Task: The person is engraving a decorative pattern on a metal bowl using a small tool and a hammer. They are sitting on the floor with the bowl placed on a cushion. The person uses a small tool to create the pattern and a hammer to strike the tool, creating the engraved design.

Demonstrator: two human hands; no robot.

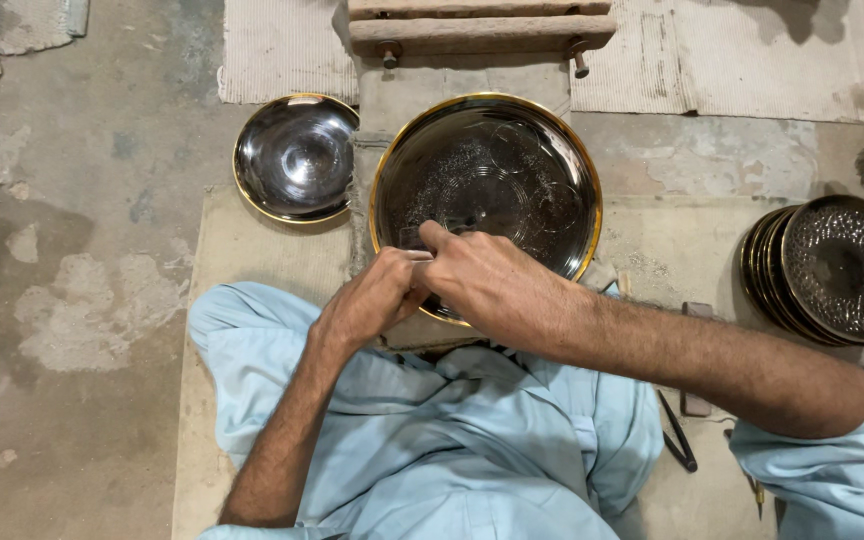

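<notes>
Both hands (442,285) pinching tool, engraved round tray (512,150)

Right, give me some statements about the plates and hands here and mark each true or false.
1. Both hands, left hand and right hand, meet at the near rim of the big plate. True.
2. The small bowl lies right of the big plate. False: it lies left.
3. A stack of plates stands at the right. True.
4. The big plate has a silver rim. False: the rim is gold.
5. Pliers lie by the person's right leg. True.
</notes>
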